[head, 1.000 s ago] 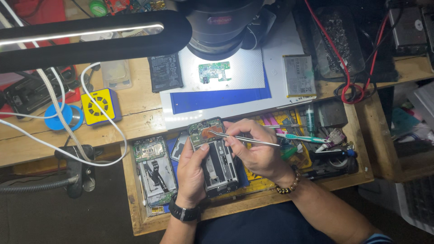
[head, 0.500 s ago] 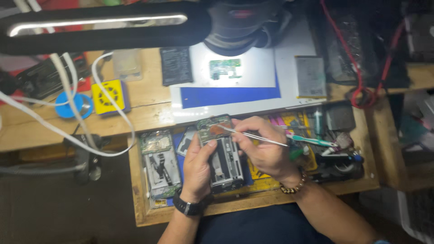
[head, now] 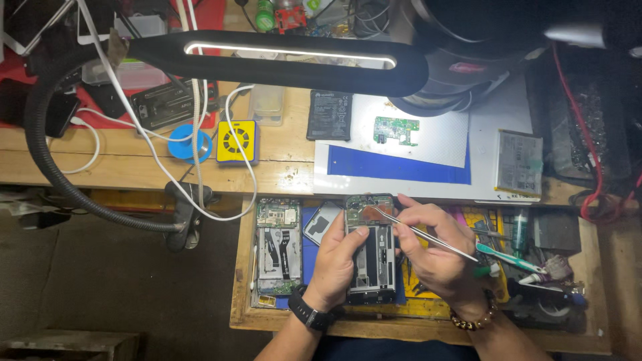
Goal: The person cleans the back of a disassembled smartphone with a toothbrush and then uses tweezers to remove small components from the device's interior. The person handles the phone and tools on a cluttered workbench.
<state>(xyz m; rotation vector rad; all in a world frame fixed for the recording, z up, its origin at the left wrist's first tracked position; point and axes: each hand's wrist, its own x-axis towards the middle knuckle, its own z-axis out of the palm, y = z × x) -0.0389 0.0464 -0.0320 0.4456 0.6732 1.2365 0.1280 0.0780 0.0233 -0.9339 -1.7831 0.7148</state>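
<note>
My one camera sits on my head, looking almost straight down from well above the opened phone [head: 370, 247] (it lies low of centre). Beyond it the view faces the lamp bar [head: 281, 61], near enough to show parts.

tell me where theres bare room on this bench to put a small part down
Bare wood lies left of the yellow square; white mat is free right of the green board. The tray is crowded around both hands, tools filling its right.

Wooden workbench [head: 134, 170] under lit lamp [head: 287, 60]
</note>
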